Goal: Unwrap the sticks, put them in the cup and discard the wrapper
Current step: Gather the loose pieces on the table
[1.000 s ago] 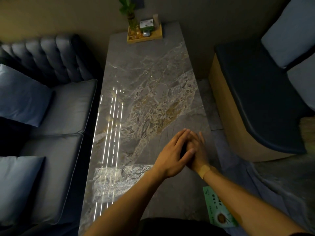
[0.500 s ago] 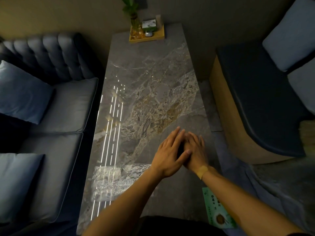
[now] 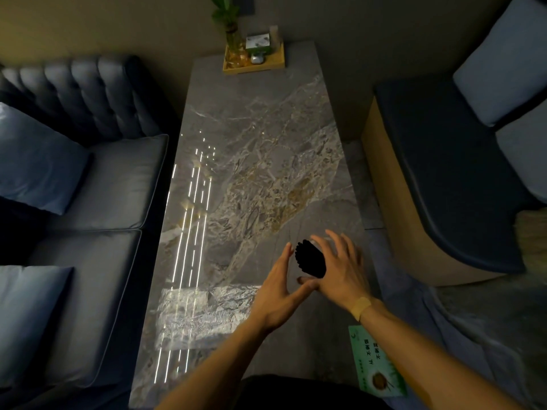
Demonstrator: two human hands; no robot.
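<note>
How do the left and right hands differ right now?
The left hand is edge-on with fingers together; the right hand has fingers spread, back toward the camera. The right wrist has a tan plaster; the left wrist is bare. The right hand is nearer the table's right edge. Both are open, flanking a dark object I can't identify.

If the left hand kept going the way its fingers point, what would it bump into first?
Probably nothing soon: the left hand points up the bare table toward the far tray. The dark thing sits just right of that line.
</note>
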